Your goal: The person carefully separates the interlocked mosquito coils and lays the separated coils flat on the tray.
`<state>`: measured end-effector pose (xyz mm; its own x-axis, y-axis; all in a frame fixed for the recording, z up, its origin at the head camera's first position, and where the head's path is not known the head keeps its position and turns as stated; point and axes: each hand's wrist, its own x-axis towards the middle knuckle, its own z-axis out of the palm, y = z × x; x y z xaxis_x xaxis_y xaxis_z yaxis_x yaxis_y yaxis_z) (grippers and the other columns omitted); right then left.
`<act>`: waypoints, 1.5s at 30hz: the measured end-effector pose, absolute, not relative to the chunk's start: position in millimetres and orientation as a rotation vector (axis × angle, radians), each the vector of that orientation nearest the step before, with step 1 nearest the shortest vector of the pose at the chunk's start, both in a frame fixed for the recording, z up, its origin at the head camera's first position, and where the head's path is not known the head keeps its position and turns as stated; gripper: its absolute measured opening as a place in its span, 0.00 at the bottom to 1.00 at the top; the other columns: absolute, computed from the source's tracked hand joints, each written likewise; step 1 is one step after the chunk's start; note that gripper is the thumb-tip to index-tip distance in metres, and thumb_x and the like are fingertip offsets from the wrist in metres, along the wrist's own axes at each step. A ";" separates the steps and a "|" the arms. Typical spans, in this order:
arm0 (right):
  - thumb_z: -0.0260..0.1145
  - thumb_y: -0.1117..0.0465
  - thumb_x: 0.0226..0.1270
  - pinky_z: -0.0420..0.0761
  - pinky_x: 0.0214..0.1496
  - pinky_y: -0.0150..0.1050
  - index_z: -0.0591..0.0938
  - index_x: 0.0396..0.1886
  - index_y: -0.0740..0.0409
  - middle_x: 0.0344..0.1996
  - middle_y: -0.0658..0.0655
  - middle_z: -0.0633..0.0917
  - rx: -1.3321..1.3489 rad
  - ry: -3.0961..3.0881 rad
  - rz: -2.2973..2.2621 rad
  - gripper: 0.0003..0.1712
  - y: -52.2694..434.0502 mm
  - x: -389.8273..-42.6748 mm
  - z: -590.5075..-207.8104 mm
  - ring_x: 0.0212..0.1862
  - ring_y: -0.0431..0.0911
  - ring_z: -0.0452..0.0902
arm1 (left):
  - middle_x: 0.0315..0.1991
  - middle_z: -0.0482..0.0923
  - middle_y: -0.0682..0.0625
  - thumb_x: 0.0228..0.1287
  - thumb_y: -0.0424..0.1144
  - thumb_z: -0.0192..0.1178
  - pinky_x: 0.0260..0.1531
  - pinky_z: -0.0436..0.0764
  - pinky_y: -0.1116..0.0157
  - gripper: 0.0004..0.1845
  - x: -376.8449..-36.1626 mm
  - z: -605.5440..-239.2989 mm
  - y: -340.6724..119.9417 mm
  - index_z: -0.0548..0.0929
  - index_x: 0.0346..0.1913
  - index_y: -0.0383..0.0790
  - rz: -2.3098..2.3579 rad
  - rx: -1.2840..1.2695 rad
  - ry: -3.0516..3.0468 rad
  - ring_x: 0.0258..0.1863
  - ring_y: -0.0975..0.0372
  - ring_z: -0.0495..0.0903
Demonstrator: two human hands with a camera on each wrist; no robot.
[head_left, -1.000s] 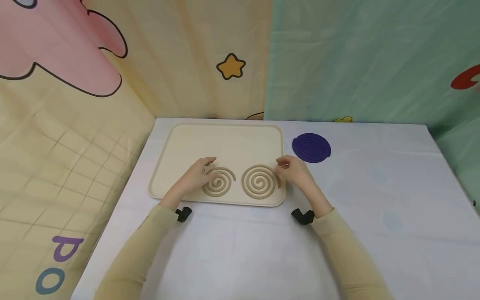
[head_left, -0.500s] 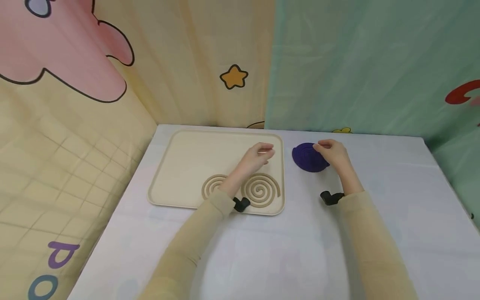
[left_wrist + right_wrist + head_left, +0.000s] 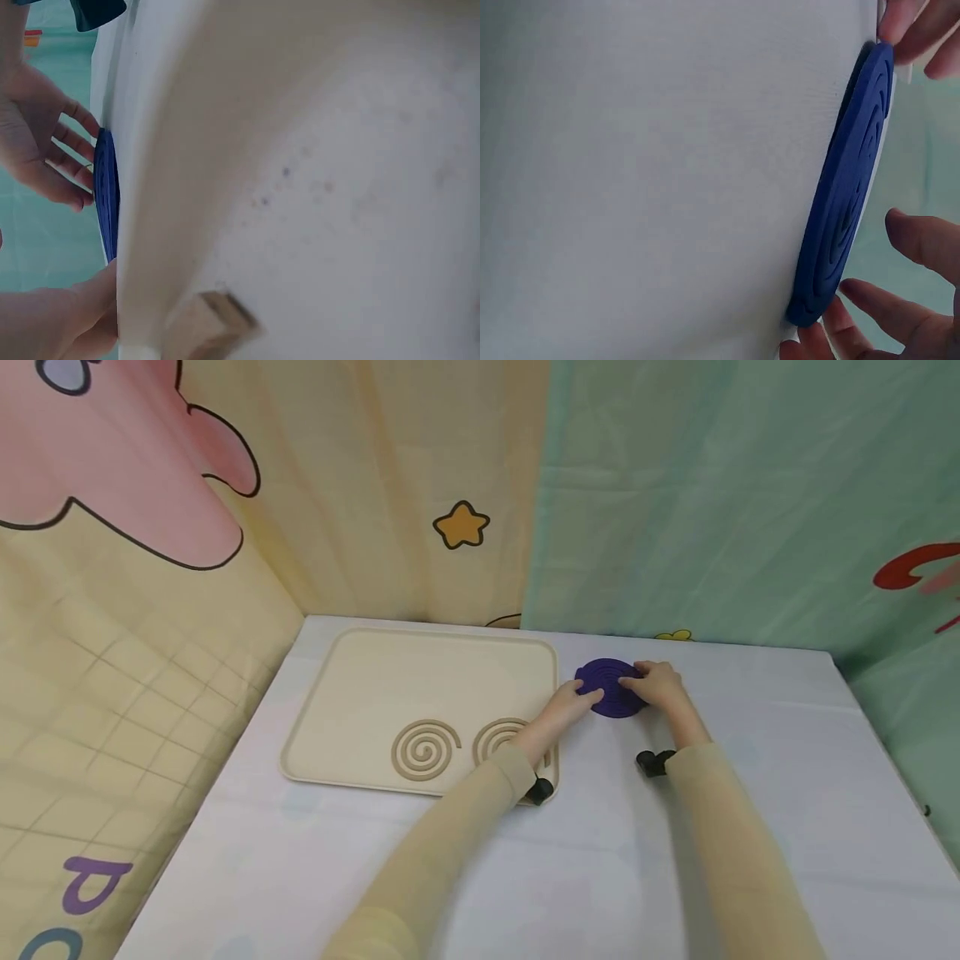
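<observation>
White tbl (image 3: 795,760), purple coil (image 3: 615,698) btwn hands (image 3: 663,687)

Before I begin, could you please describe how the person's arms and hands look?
The left sleeve and right sleeve are long, plain and beige, reaching to the wrists. Just beyond each cuff, a small black device shows: one on the left, another on the right. The left hand and right hand are bare, without gloves.

Setting: cloth-screened tabletop workspace; whether home or studio cannot be told.
Yellow curtain (image 3: 375,560): hung left and far, printed with pink cartoon figure (image 3: 135,468) and star (image 3: 461,524).
Green curtain (image 3: 675,510): hung far and right.
White table (image 3: 570,877): bordered by both.
</observation>
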<state>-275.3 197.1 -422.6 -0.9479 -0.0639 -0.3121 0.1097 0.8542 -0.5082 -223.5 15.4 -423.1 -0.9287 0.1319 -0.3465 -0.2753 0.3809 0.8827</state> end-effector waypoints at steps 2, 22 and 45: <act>0.54 0.50 0.74 0.55 0.71 0.69 0.58 0.73 0.73 0.69 0.82 0.55 0.053 2.703 -0.754 0.39 194.5 -275.8 -423.7 0.70 0.79 0.47 | 0.75 0.61 0.43 0.72 0.50 0.53 0.74 0.61 0.56 0.33 -225.1 -424.3 17.6 0.63 0.74 0.38 1.569 -0.138 2.263 0.75 0.53 0.59; 0.52 0.54 0.75 0.68 0.69 0.57 0.68 0.69 0.69 0.66 0.74 0.70 0.243 2.632 -1.003 0.31 200.7 -257.9 -415.5 0.67 0.65 0.68 | 0.75 0.60 0.41 0.62 0.37 0.58 0.73 0.60 0.54 0.36 -230.6 -420.1 19.8 0.62 0.74 0.38 1.873 -0.243 2.100 0.74 0.51 0.59; 0.65 0.49 0.67 0.74 0.62 0.36 0.60 0.73 0.70 0.72 0.66 0.64 0.586 2.337 -1.569 0.44 192.3 -249.3 -421.7 0.63 0.48 0.67 | 0.70 0.67 0.40 0.60 0.34 0.60 0.68 0.69 0.56 0.34 -230.3 -420.2 16.6 0.66 0.71 0.38 2.011 -0.280 2.095 0.69 0.50 0.67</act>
<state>-249.3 192.3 -421.7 -0.8830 0.1820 -0.4326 0.4693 0.3334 -0.8177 -230.3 16.6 -420.2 -0.9568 0.0171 -0.2902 -0.2893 0.0438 0.9562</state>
